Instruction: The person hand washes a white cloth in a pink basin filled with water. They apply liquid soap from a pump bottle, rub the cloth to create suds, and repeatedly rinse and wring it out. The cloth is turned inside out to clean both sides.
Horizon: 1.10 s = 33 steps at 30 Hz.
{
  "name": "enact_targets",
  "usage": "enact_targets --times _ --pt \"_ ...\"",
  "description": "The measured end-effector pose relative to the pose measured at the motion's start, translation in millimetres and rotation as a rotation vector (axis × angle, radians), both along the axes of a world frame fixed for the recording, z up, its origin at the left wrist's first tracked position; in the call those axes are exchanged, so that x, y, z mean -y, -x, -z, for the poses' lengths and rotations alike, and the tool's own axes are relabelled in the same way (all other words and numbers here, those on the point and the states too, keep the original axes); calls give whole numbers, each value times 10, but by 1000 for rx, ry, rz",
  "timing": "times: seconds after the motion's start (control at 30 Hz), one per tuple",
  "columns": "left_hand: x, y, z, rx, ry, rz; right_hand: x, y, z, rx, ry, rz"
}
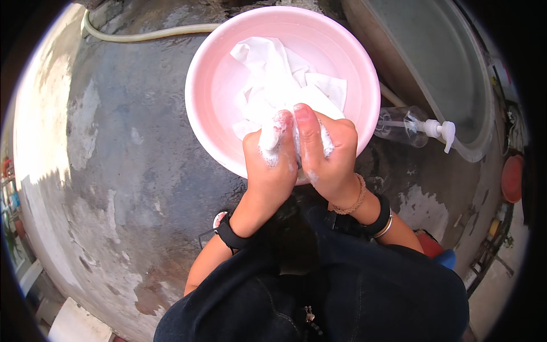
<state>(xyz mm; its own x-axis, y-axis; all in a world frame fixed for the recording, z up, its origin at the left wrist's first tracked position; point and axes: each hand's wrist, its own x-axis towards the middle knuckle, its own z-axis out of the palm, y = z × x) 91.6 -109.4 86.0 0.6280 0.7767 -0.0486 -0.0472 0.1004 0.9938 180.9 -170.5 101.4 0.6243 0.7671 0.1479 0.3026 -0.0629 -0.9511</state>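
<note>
Both of my hands are pressed close together over the near rim of a pink plastic basin (205, 141). A wet white cloth (273, 81) lies bunched inside it, spreading from my hands toward the far side. My left hand (273, 149) is closed on the cloth, with suds along its thumb. Beside it, my right hand (327, 145) also grips the cloth, and foam shows between its thumb and fingers. The thumbs lie side by side on top. The fingertips underneath are hidden, as is how much cloth is in each fist.
Touching the basin's right side, a clear pump bottle (404, 126) lies tipped over. A large translucent tub (461, 85) stands farther right. A pale hose (149, 34) runs behind the basin over the wet concrete floor (141, 128). At the far right sits a red round container (512, 178).
</note>
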Motion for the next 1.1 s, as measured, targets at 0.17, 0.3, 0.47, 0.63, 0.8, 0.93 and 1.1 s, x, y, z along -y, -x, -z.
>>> enact_targets --times 0.17,0.3,0.47,0.63,0.8,0.93,1.1 --pt "-35 40 -51 -126 -95 73 46 -15 12 20 -42 -69" --pt "-133 17 -48 -180 -6 147 30 -65 32 -210 6 -20" --pt "-100 3 -33 -227 -353 213 40 -177 -32 14 63 -160" --pt "-63 99 -67 -337 -480 343 72 -218 -9 204 9 -63" --pt "-200 178 -217 -215 -320 425 107 -380 84 -224 36 -77" --pt "-418 245 -286 10 181 117 189 -647 54 -647 18 125" --pt "-659 364 -137 171 214 -152 287 -763 6 -53 273 -148"
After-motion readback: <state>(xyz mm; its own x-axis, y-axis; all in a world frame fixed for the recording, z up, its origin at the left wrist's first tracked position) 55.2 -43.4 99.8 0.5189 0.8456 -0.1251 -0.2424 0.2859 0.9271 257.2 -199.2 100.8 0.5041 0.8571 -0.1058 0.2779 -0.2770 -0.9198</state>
